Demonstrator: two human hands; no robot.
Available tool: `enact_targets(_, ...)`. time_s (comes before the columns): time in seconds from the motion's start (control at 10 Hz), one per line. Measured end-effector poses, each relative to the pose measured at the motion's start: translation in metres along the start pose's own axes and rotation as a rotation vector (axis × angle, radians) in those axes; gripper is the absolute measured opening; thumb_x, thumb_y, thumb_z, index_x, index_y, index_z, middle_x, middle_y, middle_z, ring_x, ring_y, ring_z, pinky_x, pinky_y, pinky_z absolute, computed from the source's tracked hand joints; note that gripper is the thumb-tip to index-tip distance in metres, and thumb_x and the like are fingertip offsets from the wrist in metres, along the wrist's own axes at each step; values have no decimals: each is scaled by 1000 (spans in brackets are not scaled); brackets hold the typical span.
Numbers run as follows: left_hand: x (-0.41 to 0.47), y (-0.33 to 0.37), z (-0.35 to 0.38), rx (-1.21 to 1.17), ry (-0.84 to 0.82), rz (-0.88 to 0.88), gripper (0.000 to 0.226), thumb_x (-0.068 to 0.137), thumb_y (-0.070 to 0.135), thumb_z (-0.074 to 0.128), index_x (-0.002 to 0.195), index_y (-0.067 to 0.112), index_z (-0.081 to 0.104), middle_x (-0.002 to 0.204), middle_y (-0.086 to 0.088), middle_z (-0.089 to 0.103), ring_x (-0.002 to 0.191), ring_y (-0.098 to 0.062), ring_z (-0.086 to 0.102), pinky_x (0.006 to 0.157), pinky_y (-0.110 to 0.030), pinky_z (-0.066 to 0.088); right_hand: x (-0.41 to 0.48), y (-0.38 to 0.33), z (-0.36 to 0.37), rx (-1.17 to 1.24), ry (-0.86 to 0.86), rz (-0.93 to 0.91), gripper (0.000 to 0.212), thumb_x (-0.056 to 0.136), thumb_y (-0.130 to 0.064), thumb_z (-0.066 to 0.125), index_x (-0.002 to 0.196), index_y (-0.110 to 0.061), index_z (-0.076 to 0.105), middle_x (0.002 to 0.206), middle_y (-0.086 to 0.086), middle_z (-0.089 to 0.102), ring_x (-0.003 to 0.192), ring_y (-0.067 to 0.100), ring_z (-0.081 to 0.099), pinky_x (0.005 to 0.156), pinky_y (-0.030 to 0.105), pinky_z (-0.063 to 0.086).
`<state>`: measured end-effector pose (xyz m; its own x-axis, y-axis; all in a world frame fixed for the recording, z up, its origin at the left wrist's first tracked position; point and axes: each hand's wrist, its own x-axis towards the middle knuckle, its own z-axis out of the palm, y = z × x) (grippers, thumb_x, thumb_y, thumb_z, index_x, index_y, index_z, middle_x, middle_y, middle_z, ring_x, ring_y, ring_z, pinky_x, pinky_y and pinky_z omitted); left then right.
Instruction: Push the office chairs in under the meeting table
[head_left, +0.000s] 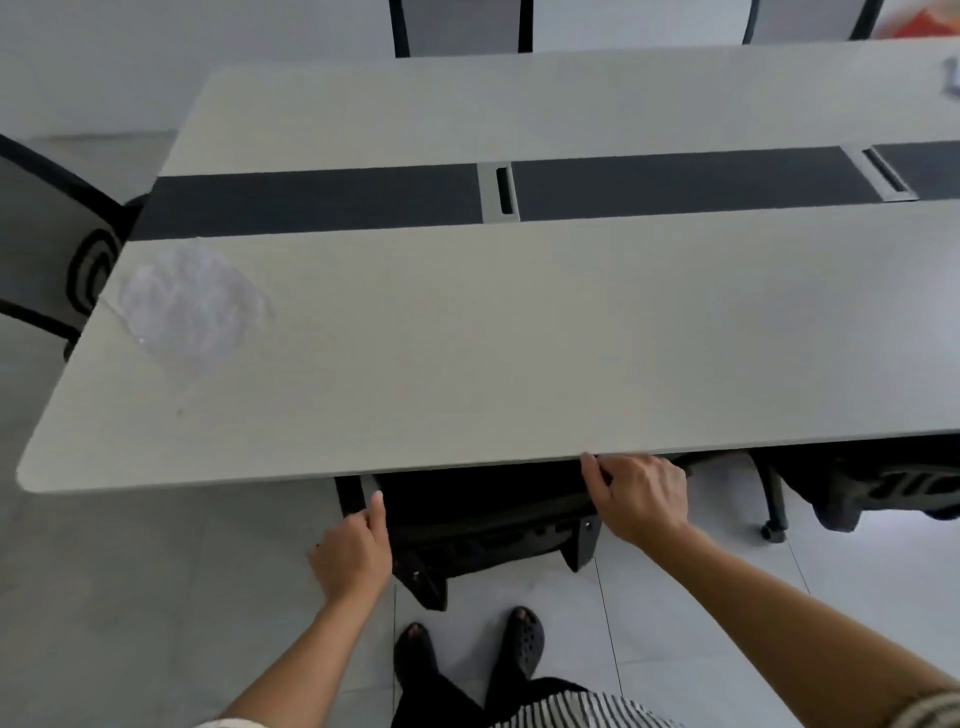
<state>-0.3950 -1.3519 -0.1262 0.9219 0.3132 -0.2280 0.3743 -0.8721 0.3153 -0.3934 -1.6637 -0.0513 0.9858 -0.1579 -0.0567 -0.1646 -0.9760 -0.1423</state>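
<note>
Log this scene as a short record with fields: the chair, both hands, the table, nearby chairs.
chair: black, seat under the table, back at its near edge
left hand: grips the back's left side
right hand: grips the back's right top corner
table top: light, dark centre strip
neighbour chair: right, partly under the table
end chair: at the table's left end

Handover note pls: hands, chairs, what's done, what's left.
Left hand and right hand: each grips one side of the black chair's back.
Black chair: seat under the table, back close to the near edge.
Chair on the right: partly under.
Chair at the left end: against the table end.
Left: finish this push, let go, then check the others.
</note>
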Motion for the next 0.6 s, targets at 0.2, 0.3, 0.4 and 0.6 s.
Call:
enact_targets(0.2, 53, 12, -23, -190, 62, 31, 63, 98, 41, 29, 69, 0, 66, 72, -19, 69, 73, -36, 64, 60, -33, 41, 20, -36, -3, 80, 13, 21, 58, 94, -46, 37, 50, -11, 49, 41, -3, 45, 41, 20, 44, 46, 22, 18)
enact_targets(0.3, 48, 17, -21, -211, -4, 151, 53, 96, 35, 38, 51, 8, 45, 58, -14, 57, 69, -37, 60, 56, -34, 37, 20, -31, 0, 96, 45, -11, 60, 89, -51, 32, 46, -11, 44, 37, -2, 41, 36, 20, 40, 44, 19, 14)
enact_targets(0.4, 38, 13, -17, -211, -50, 254, 50, 94, 37, 41, 47, 21, 32, 54, -4, 46, 71, -38, 57, 57, -36, 38, 13, -18, -4, 125, 91, 7, 57, 86, -51, 32, 45, -12, 40, 37, -3, 37, 35, 21, 36, 45, 18, 13)
enact_targets(0.6, 32, 1, -35, -233, -145, 362, 39, 91, 38, 48, 57, 18, 53, 68, -4, 58, 82, -29, 58, 68, -33, 41, 8, -23, -18, 125, -110, 88, 38, 89, -44, 48, 67, -15, 61, 63, 2, 61, 62, 23, 57, 52, 27, 35)
